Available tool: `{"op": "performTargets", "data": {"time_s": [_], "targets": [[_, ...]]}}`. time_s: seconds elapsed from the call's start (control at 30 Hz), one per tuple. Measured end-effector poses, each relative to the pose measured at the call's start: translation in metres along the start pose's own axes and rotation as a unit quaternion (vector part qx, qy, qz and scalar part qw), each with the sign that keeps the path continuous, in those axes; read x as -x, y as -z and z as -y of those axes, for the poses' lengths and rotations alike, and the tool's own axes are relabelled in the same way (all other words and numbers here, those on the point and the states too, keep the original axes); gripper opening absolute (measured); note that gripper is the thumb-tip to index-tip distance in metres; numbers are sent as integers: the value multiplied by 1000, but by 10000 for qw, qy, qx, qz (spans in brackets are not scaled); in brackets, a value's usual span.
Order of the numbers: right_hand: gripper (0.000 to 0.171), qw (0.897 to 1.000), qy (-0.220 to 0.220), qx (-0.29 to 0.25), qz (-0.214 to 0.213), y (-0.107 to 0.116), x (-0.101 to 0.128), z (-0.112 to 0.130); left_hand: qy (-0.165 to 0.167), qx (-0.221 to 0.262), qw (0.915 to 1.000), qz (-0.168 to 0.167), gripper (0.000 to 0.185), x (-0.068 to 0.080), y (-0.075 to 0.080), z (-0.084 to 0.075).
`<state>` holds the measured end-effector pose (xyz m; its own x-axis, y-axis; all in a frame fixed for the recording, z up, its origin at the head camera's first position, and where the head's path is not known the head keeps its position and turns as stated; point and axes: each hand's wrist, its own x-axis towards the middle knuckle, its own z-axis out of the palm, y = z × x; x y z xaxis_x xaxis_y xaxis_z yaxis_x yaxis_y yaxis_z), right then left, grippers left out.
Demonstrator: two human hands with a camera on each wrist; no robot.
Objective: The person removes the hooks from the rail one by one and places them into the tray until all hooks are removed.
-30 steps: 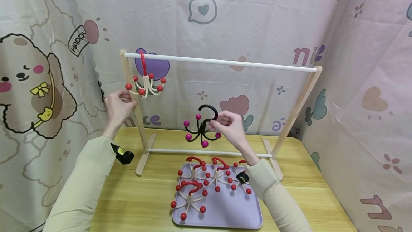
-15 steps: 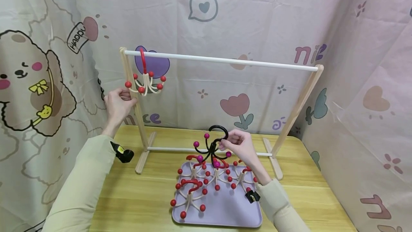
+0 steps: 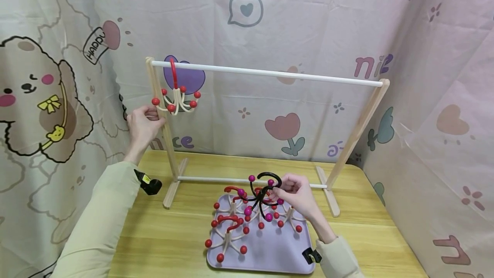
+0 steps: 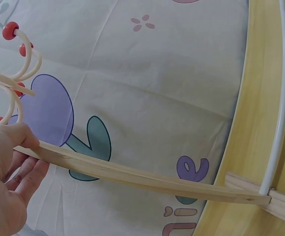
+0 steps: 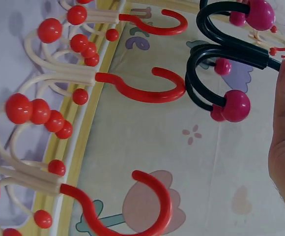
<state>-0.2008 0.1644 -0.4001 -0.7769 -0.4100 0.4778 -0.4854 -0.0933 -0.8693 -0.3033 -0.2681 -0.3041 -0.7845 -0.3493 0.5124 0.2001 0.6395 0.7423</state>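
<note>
Pinching the black hook hanger (image 3: pixel 259 194) above the tray (image 3: pixel 270 254), the right hand (image 3: pixel 295 192) lowers it while left-hand fingers (image 3: pixel 148 117) curl round the rack post (image 3: pixel 164 128)

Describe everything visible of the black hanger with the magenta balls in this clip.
The black multi-arm hanger has a curved hook on top and several thin black arms curling outward, each tipped with a glossy magenta ball. It looks like plastic. The right hand pinches it near the neck, below the hook, holding it roughly upright just over the red-and-cream hangers at the back of the lilac tray. Whether its arms touch those hangers cannot be told.
</note>
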Motion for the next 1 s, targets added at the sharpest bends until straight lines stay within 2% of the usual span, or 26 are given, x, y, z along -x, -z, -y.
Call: {"op": "performTargets", "data": {"time_s": [0.23, 0.43, 0.7, 0.87, 1.0], "targets": [[5, 9998, 80, 156, 86, 2, 20, 3, 27, -13, 10000, 2, 29, 0, -1, -1], [5, 9995, -140, 92, 275, 4, 35, 3, 3, -12, 10000, 19, 29, 0, -2, -2], [3, 9973, -536, -15, 506, 2, 52, -13, 63, -2, 10000, 22, 30, 0, -2, -2], [10, 9963, -482, -87, 707, -1, 58, -22, 114, -24, 9999, 20, 29, 0, -1, -1], [2, 9940, -624, -94, 897, -4, 61, -28, 116, -38, 9999, -9, 29, 0, -1, -1]]}}
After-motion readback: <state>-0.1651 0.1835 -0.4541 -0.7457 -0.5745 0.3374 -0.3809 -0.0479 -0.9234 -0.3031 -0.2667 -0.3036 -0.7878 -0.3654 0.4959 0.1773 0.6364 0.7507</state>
